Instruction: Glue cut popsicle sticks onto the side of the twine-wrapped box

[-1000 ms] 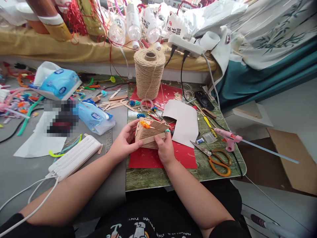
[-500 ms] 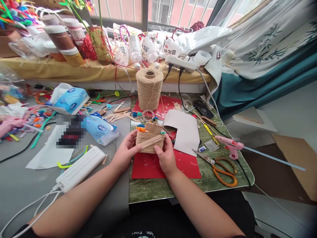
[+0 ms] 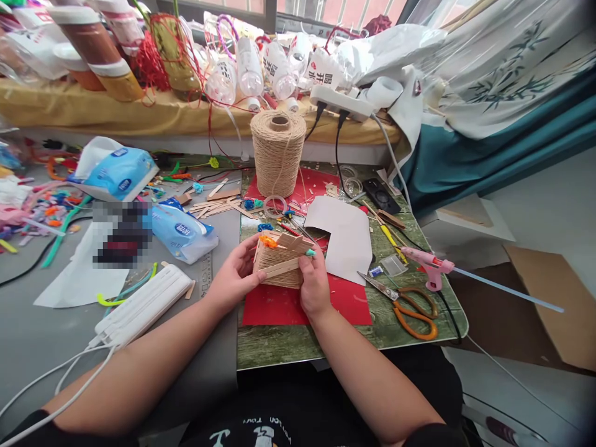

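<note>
Between my hands is a small twine-wrapped box (image 3: 282,280) with wooden sticks along its edges. Orange and teal fuzzy bits (image 3: 269,241) sit on its upper part, beside flat wooden pieces (image 3: 291,241). A wooden craft stick (image 3: 282,267) lies slanted across the twine front. My left hand (image 3: 239,273) grips the box's left side, its thumb at the stick's left end. My right hand (image 3: 315,282) holds the right side, with the thumb near the stick's upper right end. The fingers behind the box are partly hidden.
A big twine spool (image 3: 278,155) stands behind the box. Scissors (image 3: 410,307) and a pink glue gun (image 3: 431,264) lie on the right. White card (image 3: 347,242) rests on red paper (image 3: 344,304). Left are tissue packs (image 3: 181,230) and a white power strip (image 3: 142,304).
The box has tilted, showing more of its top. My right thumb has shifted up toward the stick's right end. The whole view has shifted slightly.
</note>
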### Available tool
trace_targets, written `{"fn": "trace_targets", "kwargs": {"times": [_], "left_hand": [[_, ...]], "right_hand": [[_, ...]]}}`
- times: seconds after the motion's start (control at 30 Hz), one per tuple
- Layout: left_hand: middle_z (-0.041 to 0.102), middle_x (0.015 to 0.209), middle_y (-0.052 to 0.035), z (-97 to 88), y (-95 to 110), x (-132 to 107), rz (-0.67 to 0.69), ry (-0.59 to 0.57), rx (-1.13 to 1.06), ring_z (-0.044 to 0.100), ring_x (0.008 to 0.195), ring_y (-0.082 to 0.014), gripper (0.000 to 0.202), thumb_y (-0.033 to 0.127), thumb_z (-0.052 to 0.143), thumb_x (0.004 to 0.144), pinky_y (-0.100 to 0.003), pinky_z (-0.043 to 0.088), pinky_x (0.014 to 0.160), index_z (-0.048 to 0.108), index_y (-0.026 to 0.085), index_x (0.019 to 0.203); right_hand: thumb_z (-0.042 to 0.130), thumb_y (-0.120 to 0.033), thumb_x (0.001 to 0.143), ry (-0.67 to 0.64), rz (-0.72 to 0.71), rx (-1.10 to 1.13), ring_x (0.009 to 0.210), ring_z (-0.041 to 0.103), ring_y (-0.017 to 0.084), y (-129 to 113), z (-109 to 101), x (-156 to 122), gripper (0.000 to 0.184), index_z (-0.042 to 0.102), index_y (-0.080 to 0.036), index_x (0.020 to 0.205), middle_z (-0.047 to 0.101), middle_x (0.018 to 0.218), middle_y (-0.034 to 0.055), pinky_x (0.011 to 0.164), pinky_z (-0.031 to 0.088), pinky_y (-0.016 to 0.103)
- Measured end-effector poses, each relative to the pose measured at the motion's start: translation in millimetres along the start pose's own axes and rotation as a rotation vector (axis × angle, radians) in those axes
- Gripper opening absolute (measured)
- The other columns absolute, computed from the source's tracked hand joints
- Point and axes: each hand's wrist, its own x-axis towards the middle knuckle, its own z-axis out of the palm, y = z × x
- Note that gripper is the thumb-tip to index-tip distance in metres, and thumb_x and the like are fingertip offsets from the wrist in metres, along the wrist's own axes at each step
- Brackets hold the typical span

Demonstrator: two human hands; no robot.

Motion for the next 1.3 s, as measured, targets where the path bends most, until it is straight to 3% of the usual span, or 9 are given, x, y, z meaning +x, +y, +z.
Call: {"fn": "trace_targets", "kwargs": {"times": [0.27,0.5,0.8,1.03,1.3], "left_hand": [[0.045,0.162,-0.0131,-1.6,-0.6,-1.8,-0.033,0.107,0.014,0.038,0.152,-0.0366,0.079,0.045,0.082,0.08,-0.059,0.031,0.125,0.05,0.024,0.15],[0.043,0.163,-0.0124,5.5,3.3,-5.0,0.014,-0.005,0.143,0.04,0.151,-0.0367,0.079,0.044,0.08,0.084,-0.055,0.037,0.123,0.044,0.029,0.153],[0.036,0.166,-0.0122,10.5,0.5,-5.8,0.053,-0.021,0.19,0.034,0.154,-0.0352,0.088,0.038,0.082,0.083,-0.053,0.036,0.125,0.035,0.032,0.157],[0.036,0.164,-0.0138,18.8,7.2,-7.6,0.093,0.076,0.302,0.037,0.152,-0.0343,0.088,0.036,0.082,0.083,-0.052,0.036,0.124,0.033,0.03,0.155],[0.039,0.16,-0.0149,14.1,4.2,-6.3,0.137,0.149,0.404,0.041,0.149,-0.0357,0.095,0.033,0.087,0.075,-0.052,0.043,0.119,0.034,0.03,0.154]], "right_hand": [[0.071,-0.041,0.089,-0.034,-0.035,0.031,0.136,0.055,0.028,-0.9,1.4,-1.7,0.056,0.054,-0.03,0.142,0.058,0.148,0.0052,0.118,0.042,0.05],[0.067,-0.046,0.092,0.021,-0.022,0.026,0.122,0.062,0.026,-6.3,1.9,-2.1,0.045,0.059,-0.029,0.132,0.067,0.132,0.0039,0.11,0.049,0.045],[0.062,-0.046,0.095,0.034,-0.032,0.027,0.127,0.06,0.026,-6.9,-0.6,-0.7,0.043,0.059,-0.03,0.135,0.065,0.137,0.0037,0.113,0.046,0.046],[0.077,-0.037,0.088,0.202,-0.197,0.058,0.112,0.063,0.021,-9.5,1.2,3.6,0.027,0.059,-0.026,0.104,0.061,0.127,0.0058,0.101,0.053,0.039],[0.074,-0.033,0.092,0.194,-0.319,-0.068,0.11,0.063,0.021,-8.6,-2.5,7.4,0.013,0.069,-0.024,0.101,0.062,0.115,0.0061,0.096,0.055,0.039]]}}
